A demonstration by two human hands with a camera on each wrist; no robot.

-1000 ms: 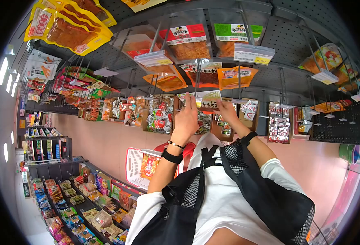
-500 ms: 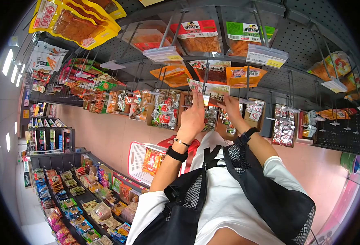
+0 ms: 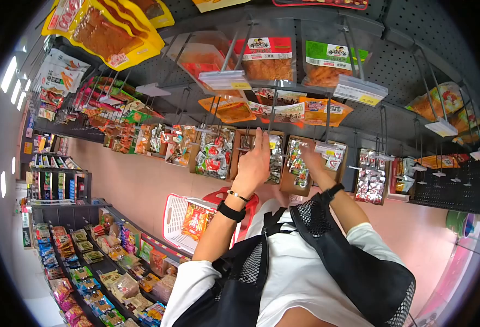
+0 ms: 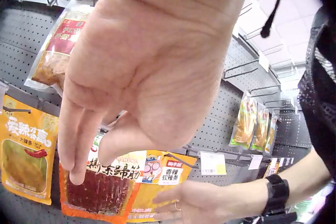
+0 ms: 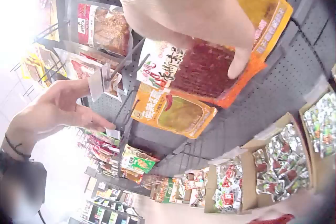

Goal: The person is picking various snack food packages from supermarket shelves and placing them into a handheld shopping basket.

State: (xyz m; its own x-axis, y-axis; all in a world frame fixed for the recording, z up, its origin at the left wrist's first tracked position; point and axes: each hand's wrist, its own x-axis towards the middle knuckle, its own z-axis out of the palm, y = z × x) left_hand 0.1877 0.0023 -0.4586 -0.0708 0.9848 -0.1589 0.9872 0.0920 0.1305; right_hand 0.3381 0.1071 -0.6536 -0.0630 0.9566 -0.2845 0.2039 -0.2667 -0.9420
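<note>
Grey pegboard (image 4: 215, 129) backs this shop aisle. The left hand (image 3: 253, 163) has straight fingers, the right hand (image 3: 315, 163) relaxed ones, neither visibly gripping; just beyond, the dark-red packet (image 5: 202, 77) appears hung between orange packets (image 5: 176, 113). Hanging seems nearly finished; next probably calls for withdrawing cleanly.

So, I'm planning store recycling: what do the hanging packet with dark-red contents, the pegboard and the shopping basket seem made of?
Snack packet: probably glossy plastic film, with glints on its see-through front window.
Pegboard: likely painted metal, matt dark grey, with even rows of holes, though plastic isn't ruled out.
Shopping basket: apparently moulded plastic, white with perforated walls and a red rim.
</note>
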